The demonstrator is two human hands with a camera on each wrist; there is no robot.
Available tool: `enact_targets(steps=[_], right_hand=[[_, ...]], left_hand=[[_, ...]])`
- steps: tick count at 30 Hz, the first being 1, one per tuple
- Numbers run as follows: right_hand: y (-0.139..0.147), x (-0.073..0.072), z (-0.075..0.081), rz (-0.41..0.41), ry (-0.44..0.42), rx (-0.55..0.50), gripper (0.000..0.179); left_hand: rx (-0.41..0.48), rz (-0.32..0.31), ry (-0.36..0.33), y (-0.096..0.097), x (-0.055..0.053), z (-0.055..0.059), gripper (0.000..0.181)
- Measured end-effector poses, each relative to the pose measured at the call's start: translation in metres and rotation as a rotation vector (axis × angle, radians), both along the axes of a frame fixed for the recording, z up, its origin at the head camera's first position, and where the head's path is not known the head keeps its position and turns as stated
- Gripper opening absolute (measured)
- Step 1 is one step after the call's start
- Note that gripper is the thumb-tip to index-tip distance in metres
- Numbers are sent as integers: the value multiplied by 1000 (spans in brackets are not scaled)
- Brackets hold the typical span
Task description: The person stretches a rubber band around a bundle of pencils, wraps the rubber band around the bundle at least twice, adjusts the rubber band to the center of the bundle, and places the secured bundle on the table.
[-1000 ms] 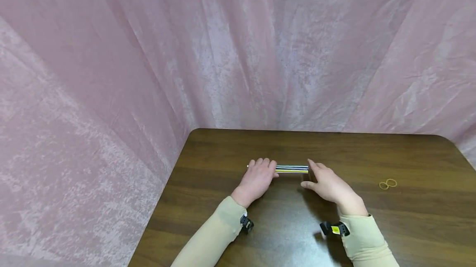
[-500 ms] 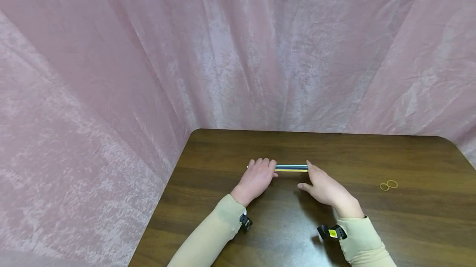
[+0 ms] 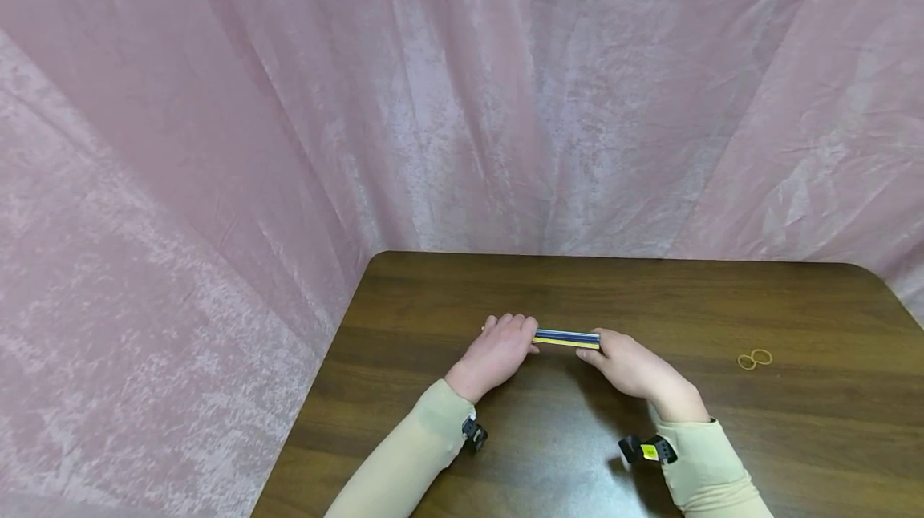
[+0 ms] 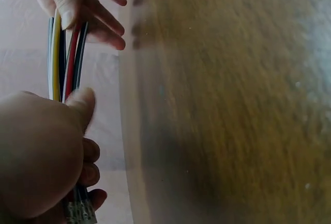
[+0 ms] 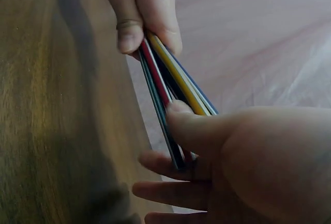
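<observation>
A bundle of several striped pencils [image 3: 566, 338], in yellow, red, blue and dark colours, lies sideways between my hands in the head view. My left hand [image 3: 498, 350] grips one half of it, fingers curled round, and metallic ferrules [image 4: 80, 211] stick out below that fist in the left wrist view. At the other end, the right hand [image 3: 634, 366] pinches the flat pencil ends, its thumb [image 5: 194, 128] across them and the other fingers stretched out beyond. The pencils fan slightly apart toward the right hand in the right wrist view.
Two yellow rubber bands [image 3: 754, 359] lie on the brown wooden table [image 3: 722, 301], to the right of my right hand. A pink velvet curtain [image 3: 462, 101] hangs behind the table and along its left side.
The right hand has gone from open beside the pencil ends to pinching them. The pencils' right end has come slightly toward me and tilts down. The left hand keeps its grip.
</observation>
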State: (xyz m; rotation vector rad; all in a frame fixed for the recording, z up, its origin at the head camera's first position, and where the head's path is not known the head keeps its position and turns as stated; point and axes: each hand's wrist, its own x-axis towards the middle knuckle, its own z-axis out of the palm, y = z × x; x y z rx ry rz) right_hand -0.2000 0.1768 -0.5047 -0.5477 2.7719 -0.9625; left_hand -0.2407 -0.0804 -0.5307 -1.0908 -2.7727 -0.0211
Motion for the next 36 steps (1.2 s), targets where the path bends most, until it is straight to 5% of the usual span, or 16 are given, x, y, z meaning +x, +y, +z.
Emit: enact_targets(steps=[6,11,18,27,36], right_hand=[[5,-6,-13,11,44,-14,36],[3,-6,-6,-28,62,10,36],[-5,0,5,-72,74,24,25],[-16,5,1,-69,130,63,61],[-24,8,8,-109,223,260,74]], left_hand=[[-46,34,48,3,2,0,8],[-85,58,131,5,2,3,6],[-68,76,116,2,0,9,6],[-30,57,63,-2,-2,9,16],[-49,37,118,-6,-1,8,15]])
